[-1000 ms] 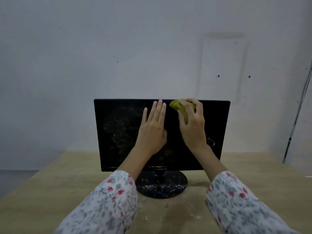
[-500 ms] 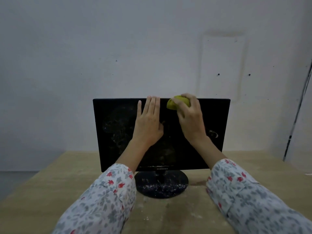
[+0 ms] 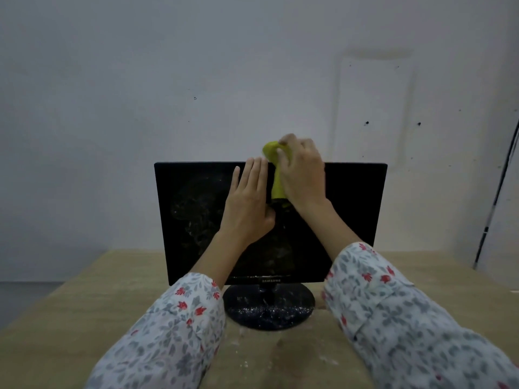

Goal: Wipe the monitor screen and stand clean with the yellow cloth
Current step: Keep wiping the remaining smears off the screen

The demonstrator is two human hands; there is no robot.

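Monitor (image 3: 354, 220) stands upright near the far edge of a tan wooden table (image 3: 84, 290), roughly centred along that edge, screen facing the camera. Screen is dark; pale streaks and specks show on its left half and along the lower bezel. Round black stand (image 3: 268, 307) sits on the table under the screen's middle, speckled with white residue across its top. Left hand (image 3: 248, 203) lies flat against the screen just left of centre, fingers straight and together, tips reaching the top bezel; it holds nothing. Right hand (image 3: 302, 175) is at the top edge of the monitor just right of the left hand, fingers curled round the yellow cloth (image 3: 276, 175), gripping it. The cloth is bunched: one lump pokes above the top bezel past the fingertips, and a strip hangs down against the screen between the two hands, its lower end near the left thumb. The right hand is slightly blurred. Both forearms wear white sleeves (image 3: 179, 332) printed with grey leaves and red flowers. Table surface in front of the stand shows a faint darker patch and scattered white flecks. Behind the table, a plain pale wall (image 3: 112, 80); a dark thin cable (image 3: 497, 186) runs down it at the far right.
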